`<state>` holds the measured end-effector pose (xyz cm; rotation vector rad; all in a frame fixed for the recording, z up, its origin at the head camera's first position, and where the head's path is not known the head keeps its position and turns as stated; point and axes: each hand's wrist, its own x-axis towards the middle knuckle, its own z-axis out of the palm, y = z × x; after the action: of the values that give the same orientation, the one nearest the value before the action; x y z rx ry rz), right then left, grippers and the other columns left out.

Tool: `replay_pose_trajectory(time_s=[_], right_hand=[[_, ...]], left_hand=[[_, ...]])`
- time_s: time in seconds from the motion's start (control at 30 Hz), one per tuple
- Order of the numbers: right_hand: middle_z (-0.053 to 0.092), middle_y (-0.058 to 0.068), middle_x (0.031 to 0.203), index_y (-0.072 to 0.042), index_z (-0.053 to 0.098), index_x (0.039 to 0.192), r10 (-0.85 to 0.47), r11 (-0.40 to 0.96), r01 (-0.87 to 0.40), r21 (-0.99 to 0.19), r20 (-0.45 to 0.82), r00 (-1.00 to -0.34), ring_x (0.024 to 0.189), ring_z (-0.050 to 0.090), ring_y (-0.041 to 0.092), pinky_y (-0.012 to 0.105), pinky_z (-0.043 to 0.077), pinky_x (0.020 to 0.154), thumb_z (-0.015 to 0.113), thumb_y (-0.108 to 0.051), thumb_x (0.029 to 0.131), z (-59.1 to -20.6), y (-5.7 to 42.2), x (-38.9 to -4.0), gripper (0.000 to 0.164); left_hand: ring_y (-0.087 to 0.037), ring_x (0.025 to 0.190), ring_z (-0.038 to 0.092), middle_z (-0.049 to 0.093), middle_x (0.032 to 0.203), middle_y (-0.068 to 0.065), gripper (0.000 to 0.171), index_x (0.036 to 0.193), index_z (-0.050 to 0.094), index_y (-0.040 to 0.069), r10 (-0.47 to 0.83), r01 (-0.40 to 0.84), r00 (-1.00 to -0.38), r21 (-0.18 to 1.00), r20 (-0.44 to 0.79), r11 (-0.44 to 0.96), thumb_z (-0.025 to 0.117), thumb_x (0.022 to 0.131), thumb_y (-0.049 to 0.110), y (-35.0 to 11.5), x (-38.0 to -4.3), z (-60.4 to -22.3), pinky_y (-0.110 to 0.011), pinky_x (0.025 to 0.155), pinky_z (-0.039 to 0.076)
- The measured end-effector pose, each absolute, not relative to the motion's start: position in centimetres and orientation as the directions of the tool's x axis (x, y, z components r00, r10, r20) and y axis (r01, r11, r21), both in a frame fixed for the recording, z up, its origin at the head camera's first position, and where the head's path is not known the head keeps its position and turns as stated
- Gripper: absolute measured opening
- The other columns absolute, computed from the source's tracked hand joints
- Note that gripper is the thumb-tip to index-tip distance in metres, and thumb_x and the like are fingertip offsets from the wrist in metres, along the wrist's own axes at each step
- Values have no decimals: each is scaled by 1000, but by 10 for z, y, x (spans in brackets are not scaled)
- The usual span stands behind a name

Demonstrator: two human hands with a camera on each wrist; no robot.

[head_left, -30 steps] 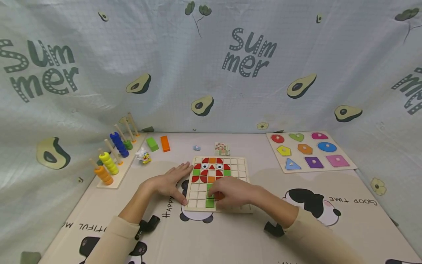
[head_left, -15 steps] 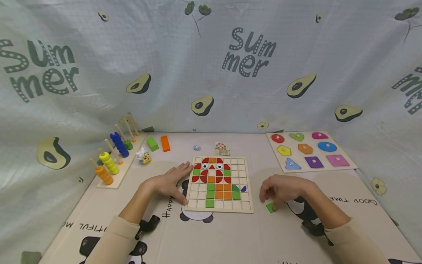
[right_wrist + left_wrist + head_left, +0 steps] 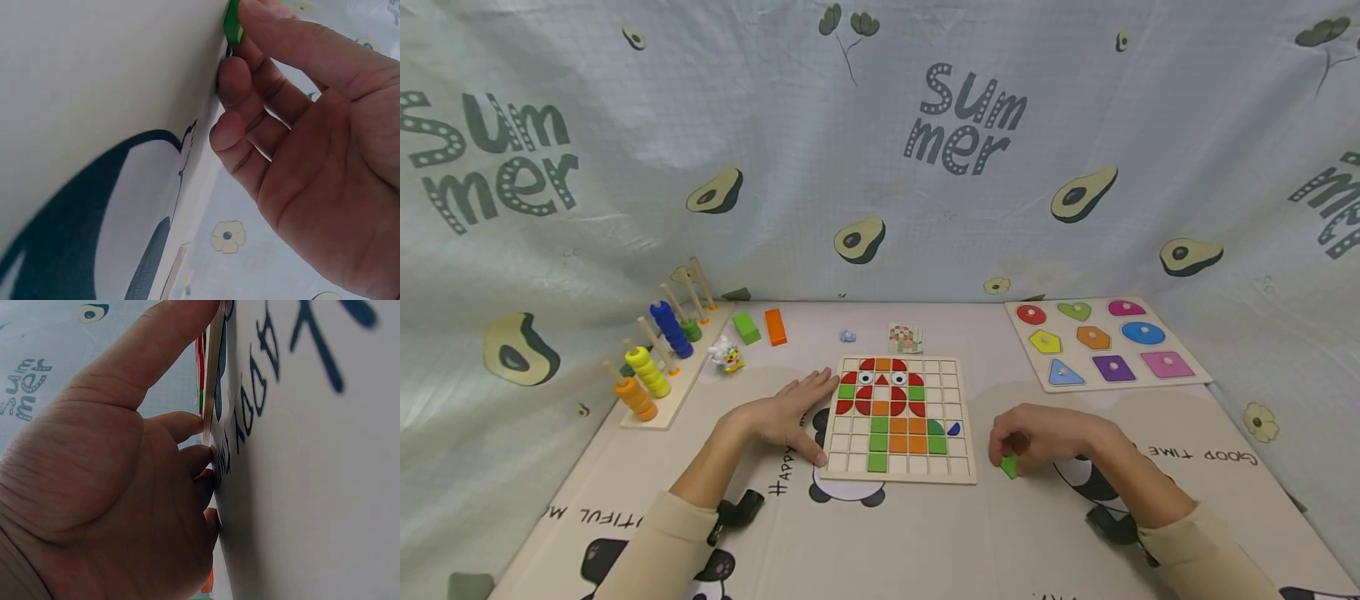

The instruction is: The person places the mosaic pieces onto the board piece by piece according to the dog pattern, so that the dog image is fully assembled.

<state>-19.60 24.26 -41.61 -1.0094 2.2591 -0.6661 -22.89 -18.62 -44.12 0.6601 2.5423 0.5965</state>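
A wooden grid board [image 3: 857, 476] lies flat in the middle of the head view, bearing red, green and orange tiles and two eye tiles. A small blue piece [image 3: 953, 429] sits askew in a cell near its right edge. My left hand [image 3: 788, 419] is spread at the board's left edge, thumb and index fingertip against it; the left wrist view shows its straight thumb [image 3: 147, 353] at the rim. To the right of the board, my right hand [image 3: 1051, 435] pinches a green tile [image 3: 1009, 467] low over the table. In the right wrist view the green tile [image 3: 233, 25] shows between thumb and fingers.
Behind the board lie a pattern card [image 3: 906, 338] and a tiny blue-grey figure [image 3: 847, 336]. At left stand a peg stacker [image 3: 681, 392] with coloured rings, a white toy figure [image 3: 726, 354], a green block [image 3: 747, 327] and an orange block [image 3: 777, 327]. A shape puzzle [image 3: 1052, 357] lies back right.
My right hand has moved from the board to the table at its right and taken hold of the green tile, which has shifted slightly. The left hand has stayed put.
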Motion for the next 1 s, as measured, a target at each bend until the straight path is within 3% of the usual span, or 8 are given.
replay_pose_trajectory(time_s=[0.43, 0.67, 1.0], right_hand=[[59, -8, 77, -21, 65, 88, -756, 564, -500, -657, -168, -633, 74, 57, 10, 24, 50, 62, 76, -12, 81, -423, 229, -214, 15], [61, -8, 79, -20, 67, 92, -801, 497, -518, -696, -140, -582, 75, 56, 10, 25, 51, 66, 74, -16, 84, -412, 179, -209, 11], [59, -12, 74, -21, 67, 84, -803, 548, -576, -607, -188, -566, 71, 54, 5, 21, 50, 64, 79, -19, 80, -415, 151, -202, 13]], left_hand=[[-26, 148, -1, 3, 162, 2, 126, 155, 16, 24, 527, 330, -789, 506, -316, 797, 85, 56, 59, -186, -228, -440, -53, 118, 4], [-24, 148, -2, 3, 162, 1, 125, 155, 15, 24, 546, 352, -780, 507, -306, 787, 84, 57, 60, -187, -228, -441, -50, 118, 4], [-21, 148, -3, 2, 162, 2, 126, 156, 14, 25, 553, 364, -775, 501, -304, 785, 83, 57, 61, -188, -229, -443, -49, 119, 3]])
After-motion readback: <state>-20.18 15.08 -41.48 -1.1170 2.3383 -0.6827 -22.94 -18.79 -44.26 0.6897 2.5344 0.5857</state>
